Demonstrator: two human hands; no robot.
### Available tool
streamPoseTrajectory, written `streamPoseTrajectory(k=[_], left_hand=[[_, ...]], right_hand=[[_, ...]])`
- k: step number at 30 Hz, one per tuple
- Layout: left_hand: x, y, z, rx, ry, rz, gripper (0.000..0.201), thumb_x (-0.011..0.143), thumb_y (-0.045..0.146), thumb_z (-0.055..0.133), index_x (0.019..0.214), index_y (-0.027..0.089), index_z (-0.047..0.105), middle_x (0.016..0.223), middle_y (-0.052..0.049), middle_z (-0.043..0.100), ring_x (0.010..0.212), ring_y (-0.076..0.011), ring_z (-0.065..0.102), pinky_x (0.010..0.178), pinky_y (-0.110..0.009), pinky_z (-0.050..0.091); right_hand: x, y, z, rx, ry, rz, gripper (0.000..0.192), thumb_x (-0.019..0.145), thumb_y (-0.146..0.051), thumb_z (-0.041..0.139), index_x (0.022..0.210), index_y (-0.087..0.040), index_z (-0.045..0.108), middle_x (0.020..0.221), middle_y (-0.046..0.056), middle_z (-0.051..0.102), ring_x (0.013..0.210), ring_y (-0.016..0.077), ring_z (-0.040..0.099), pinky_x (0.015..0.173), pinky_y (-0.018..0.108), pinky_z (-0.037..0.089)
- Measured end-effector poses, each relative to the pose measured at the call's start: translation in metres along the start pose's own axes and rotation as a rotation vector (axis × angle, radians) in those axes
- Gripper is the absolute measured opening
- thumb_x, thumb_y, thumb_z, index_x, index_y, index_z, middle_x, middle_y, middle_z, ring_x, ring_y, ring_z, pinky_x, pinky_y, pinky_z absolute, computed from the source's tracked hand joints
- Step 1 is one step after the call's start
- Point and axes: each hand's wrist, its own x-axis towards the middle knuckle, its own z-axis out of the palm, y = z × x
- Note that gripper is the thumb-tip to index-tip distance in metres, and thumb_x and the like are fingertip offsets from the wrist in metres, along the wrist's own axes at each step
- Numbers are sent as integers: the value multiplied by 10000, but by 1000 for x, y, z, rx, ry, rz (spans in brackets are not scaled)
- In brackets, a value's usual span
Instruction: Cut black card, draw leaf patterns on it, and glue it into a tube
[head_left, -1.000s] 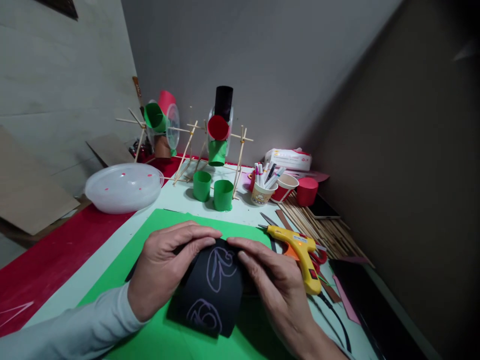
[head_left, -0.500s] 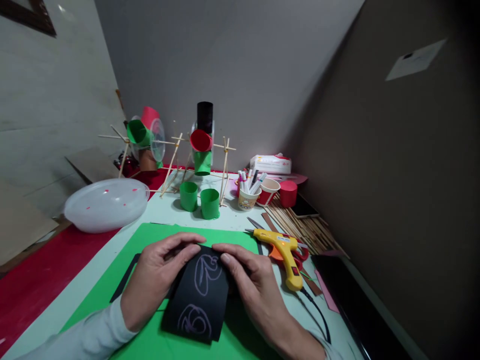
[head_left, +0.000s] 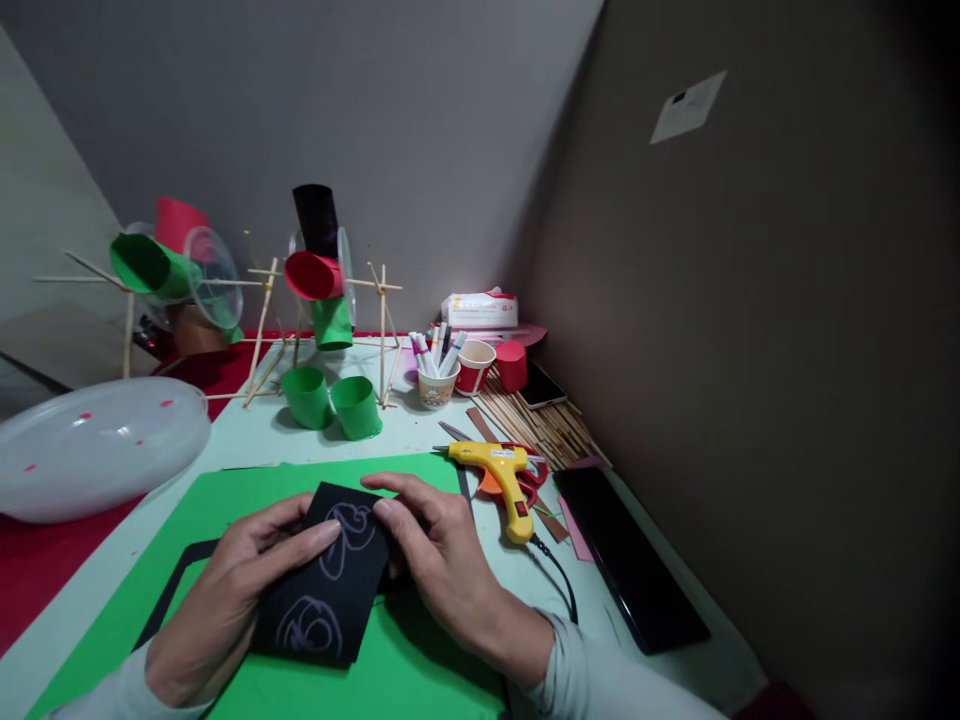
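Between my two hands is a piece of black paper [head_left: 322, 585] with light looping outlines drawn on it, tilted above a green sheet [head_left: 405, 650]. My left hand [head_left: 240, 580] closes on its left side, the thumb lying across the face and the fingers behind. At the top right corner, my right hand [head_left: 435, 550] pinches the paper between thumb and fingers. To the right of that hand a yellow glue gun [head_left: 504, 478] lies on its side near red-handled scissors [head_left: 534, 480].
Two stick frames carry wheels of coloured paper tubes, one with a black tube [head_left: 316, 220]. Green paper cups [head_left: 357, 408] stand before them. A cup of markers [head_left: 437, 388], wooden sticks [head_left: 525, 420] and a black tablet-like slab [head_left: 630, 560] are rightward. A white balloon [head_left: 105, 445] sits left.
The view has swung right, so everything appears farther left. My left hand has slid down from the paper's top edge to its left side, with the thumb now over its face.
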Motion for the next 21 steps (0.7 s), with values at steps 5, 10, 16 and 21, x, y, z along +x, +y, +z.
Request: streamPoseTrajectory(k=[5,10,16,21], left_hand=[[4,11,-5,2,58,8,157,718,253,806,851,207,736,758,8,787,628,-151,728,588,-181,581],[13,21,-16,24,96,90,46,813,220,705,847,234,733,750,64,789,644,-124,739,615,-175,595],[17,27,-18,-106,138,64,78,748,190,770,816,221,746,702,80,774,580,-109,721,570,-133,575],[19,39,-24,-122,133,-36,115,740,179,792,825,240,743,718,73,785,603,-130,734,601,-163,597]], right_hand=[[16,-7,-24,152,69,-10,276,1001,-336,490,1135,-211,697,747,4,730,563,113,640,531,212,483],[40,-14,-81,135,353,-13,224,958,-365,543,1010,-175,651,856,35,730,615,105,607,536,209,468],[42,-7,-132,-28,453,28,248,871,-392,645,893,-146,674,763,54,736,551,117,584,491,218,440],[37,-4,-135,-195,421,47,243,874,-390,653,891,-153,703,773,63,739,554,144,607,483,236,448]])
